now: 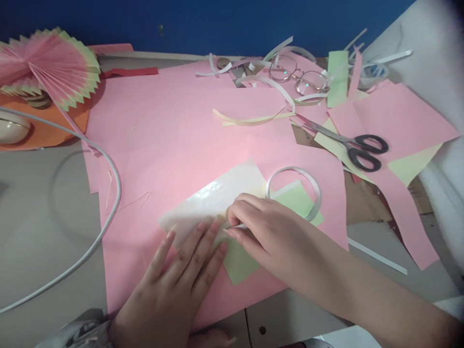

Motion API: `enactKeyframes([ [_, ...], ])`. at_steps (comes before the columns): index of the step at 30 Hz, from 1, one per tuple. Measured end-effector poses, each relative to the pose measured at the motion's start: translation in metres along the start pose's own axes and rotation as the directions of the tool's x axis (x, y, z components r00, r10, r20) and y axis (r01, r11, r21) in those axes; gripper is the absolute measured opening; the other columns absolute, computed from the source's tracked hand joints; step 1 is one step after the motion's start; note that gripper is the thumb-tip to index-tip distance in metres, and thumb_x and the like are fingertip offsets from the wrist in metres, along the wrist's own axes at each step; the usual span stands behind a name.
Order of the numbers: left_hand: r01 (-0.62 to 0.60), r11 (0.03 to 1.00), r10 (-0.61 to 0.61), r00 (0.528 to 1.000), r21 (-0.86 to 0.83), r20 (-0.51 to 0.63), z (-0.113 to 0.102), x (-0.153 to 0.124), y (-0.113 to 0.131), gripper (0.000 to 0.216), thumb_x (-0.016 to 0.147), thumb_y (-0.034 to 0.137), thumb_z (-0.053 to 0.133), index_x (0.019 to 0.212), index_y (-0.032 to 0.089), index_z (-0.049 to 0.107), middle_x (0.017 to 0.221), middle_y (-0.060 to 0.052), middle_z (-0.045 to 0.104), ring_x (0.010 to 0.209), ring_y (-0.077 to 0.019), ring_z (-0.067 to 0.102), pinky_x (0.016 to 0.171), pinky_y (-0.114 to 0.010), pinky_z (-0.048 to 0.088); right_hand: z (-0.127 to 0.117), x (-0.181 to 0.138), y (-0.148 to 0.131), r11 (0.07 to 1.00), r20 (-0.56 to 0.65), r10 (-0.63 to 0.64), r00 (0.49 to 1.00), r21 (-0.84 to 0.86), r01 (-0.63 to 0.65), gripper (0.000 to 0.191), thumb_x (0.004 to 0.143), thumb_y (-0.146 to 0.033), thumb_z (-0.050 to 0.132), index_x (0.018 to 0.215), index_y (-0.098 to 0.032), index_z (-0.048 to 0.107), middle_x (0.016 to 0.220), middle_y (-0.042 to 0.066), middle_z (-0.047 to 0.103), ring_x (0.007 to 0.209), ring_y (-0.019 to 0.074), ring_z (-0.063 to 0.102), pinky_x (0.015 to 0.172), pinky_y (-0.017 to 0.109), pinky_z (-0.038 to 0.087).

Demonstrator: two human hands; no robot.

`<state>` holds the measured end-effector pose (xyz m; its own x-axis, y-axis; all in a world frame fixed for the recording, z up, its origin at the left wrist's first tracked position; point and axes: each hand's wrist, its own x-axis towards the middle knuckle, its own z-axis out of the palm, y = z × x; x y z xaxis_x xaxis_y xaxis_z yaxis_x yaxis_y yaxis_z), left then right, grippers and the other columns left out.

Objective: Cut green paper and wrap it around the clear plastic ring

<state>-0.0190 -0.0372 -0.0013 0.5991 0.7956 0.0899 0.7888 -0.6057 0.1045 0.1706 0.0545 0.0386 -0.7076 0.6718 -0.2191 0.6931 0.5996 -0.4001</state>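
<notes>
My left hand [177, 285] lies flat with fingers spread, its fingertips pressing the lower edge of a glossy white sheet [217, 186]. Just right of them, my right hand [253, 222] is closed in a pinch on a thin white strip [237, 226] at the sheet's edge; its far end is hidden. Light green paper [241, 266] shows partly under my right hand. Beside that hand a narrow white ring [319, 193], like a thin roll of tape, rests over another light green piece [295, 198]. All this lies on a large pink sheet [145, 145].
Black-handled scissors [348, 140] lie at the right among pink offcuts [395, 116]. Eyeglasses [311, 83] and several curled white strips sit at the back. A folded pink-and-green paper fan [61, 67] is at far left, near a white cable [118, 183] curving over the table.
</notes>
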Motion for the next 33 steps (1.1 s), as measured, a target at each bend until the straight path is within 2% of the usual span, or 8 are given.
enactKeyframes([
  [3,-0.008,1.000,0.008,1.000,0.000,-0.011,0.0001,0.0002,0.0009,0.089,0.074,0.076,0.033,0.134,0.011,0.042,0.144,-0.013,0.036,0.135,-0.0258,0.025,0.112,-0.044,0.002,0.0028,-0.0027,0.0024,0.999,-0.008,-0.021,1.000,-0.030,0.020,0.011,0.086,-0.013,0.050,0.077,-0.019,0.048,0.075,0.000,0.052,0.074,0.0141,0.047,0.058,0.027,0.035],
  [10,-0.012,1.000,0.012,1.000,0.000,-0.009,-0.0003,0.0002,0.0008,0.089,0.074,0.076,0.034,0.136,0.011,0.040,0.144,-0.014,0.036,0.134,-0.0272,0.026,0.112,-0.045,0.003,0.0048,-0.0045,0.0034,0.997,-0.031,0.008,0.999,0.078,-0.006,0.013,0.086,-0.012,0.045,0.077,-0.020,0.050,0.077,0.002,0.054,0.075,0.0157,0.050,0.061,0.028,0.036],
  [15,-0.009,1.000,0.009,1.000,0.007,-0.003,-0.0002,-0.0002,0.0014,0.089,0.075,0.075,0.033,0.136,0.010,0.039,0.144,-0.014,0.036,0.134,-0.0275,0.026,0.112,-0.045,0.003,0.0059,-0.0051,0.0028,0.997,-0.041,0.018,0.999,0.075,-0.015,0.012,0.086,-0.012,0.045,0.079,-0.020,0.050,0.078,0.002,0.054,0.076,0.0158,0.050,0.061,0.028,0.036],
  [24,-0.009,1.000,0.009,1.000,-0.018,-0.007,0.0002,-0.0003,0.0014,0.089,0.075,0.074,0.035,0.136,0.010,0.038,0.145,-0.014,0.035,0.135,-0.0272,0.024,0.112,-0.044,0.003,0.0022,-0.0016,0.0013,0.998,-0.015,-0.040,0.999,-0.056,0.040,0.014,0.086,-0.011,0.048,0.075,-0.019,0.052,0.076,0.001,0.053,0.073,0.0148,0.047,0.058,0.027,0.034],
  [28,-0.003,0.999,0.003,1.000,-0.034,-0.001,-0.0008,-0.0006,-0.0003,0.091,0.074,0.076,0.035,0.137,0.012,0.038,0.144,-0.011,0.037,0.135,-0.0245,0.024,0.113,-0.043,0.002,0.0039,-0.0018,0.0015,0.994,-0.010,-0.076,0.997,-0.085,0.075,0.019,0.090,-0.014,0.044,0.072,-0.017,0.052,0.077,0.001,0.052,0.072,0.0143,0.046,0.058,0.028,0.033],
  [33,0.040,0.997,-0.042,0.999,-0.063,-0.032,0.0004,-0.0008,-0.0020,0.089,0.074,0.077,0.036,0.137,0.015,0.038,0.142,-0.005,0.040,0.131,-0.0205,0.033,0.114,-0.040,0.003,0.0093,-0.0052,0.0056,0.994,-0.040,-0.094,0.995,-0.063,0.091,0.017,0.086,-0.007,0.044,0.075,-0.017,0.051,0.081,0.001,0.052,0.076,0.0145,0.045,0.061,0.028,0.031],
])
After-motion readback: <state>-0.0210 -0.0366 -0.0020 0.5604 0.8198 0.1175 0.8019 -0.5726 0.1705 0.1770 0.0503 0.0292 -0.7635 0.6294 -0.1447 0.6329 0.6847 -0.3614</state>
